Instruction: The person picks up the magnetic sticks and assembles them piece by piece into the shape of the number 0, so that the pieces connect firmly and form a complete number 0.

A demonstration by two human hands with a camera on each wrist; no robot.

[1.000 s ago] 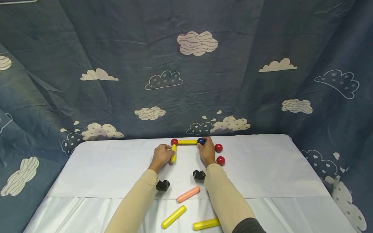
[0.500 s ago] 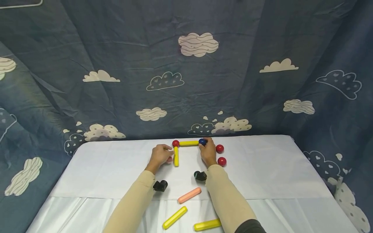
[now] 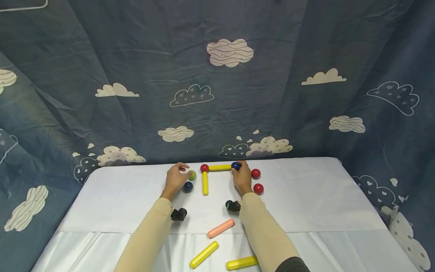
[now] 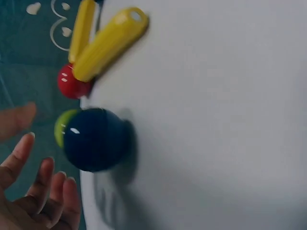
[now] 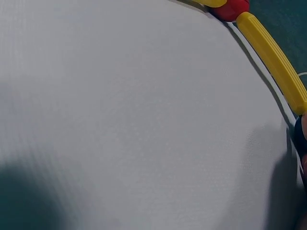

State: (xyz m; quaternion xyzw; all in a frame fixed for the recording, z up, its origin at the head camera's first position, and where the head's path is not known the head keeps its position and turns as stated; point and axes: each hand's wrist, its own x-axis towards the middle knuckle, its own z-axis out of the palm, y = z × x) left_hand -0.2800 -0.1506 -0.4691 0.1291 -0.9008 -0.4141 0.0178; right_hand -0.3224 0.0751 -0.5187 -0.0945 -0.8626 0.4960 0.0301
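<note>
My left hand (image 3: 176,178) hovers with spread fingers beside a green ball (image 3: 192,175) and a dark blue ball (image 3: 188,187). In the left wrist view, the dark blue ball (image 4: 96,139) covers most of the green ball (image 4: 62,127), and the fingers stand apart from both. Thumb and fingers of my right hand (image 3: 242,178) pinch another blue ball (image 3: 235,165). That ball meets one end of a yellow stick (image 3: 219,167); a red ball (image 3: 204,168) sits at the other end. From the red ball a second yellow stick (image 3: 205,184) points toward me.
Two red balls, a farther one (image 3: 255,173) and a nearer one (image 3: 258,189), lie right of my right hand. Closer to me are a pink stick (image 3: 221,228) and two yellow sticks, one slanted (image 3: 204,255), one partly under my right sleeve (image 3: 241,263). A cloud-patterned curtain hangs behind the table.
My left hand has let go of the yellow stick below the red ball and moved left, uncovering the green and dark blue balls. That stick now lies straight. My right hand stays at its blue ball.
</note>
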